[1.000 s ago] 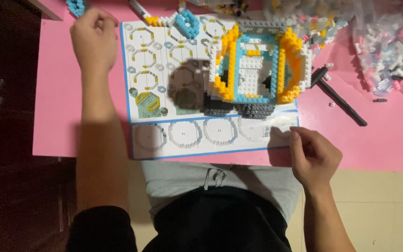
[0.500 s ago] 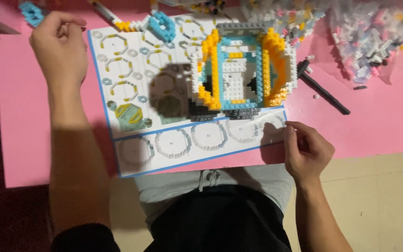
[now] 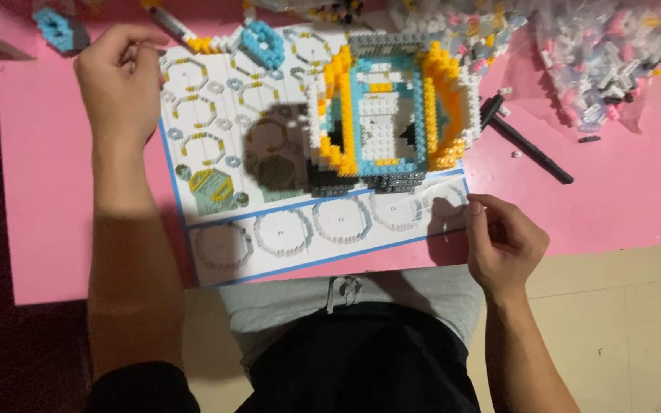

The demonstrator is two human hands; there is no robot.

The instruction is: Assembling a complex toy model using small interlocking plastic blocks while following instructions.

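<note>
A building-block model in white, yellow and light blue stands on a white instruction sheet with ring diagrams, lying on a pink table. My left hand rests curled at the sheet's upper left corner, fingers closed near a pen-like stick. My right hand pinches the sheet's lower right edge with thumb and fingers. A small blue block ring lies at the top of the sheet.
A heap of loose small blocks in clear bags fills the top right. A black pen-like tool lies right of the model. A blue block piece sits top left. My lap and a beige tiled floor are below the table edge.
The view has shifted, so the sheet and model sit more to the right and tilted. My right hand has stayed on the sheet's lower right edge; my left hand remains at the upper left corner.
</note>
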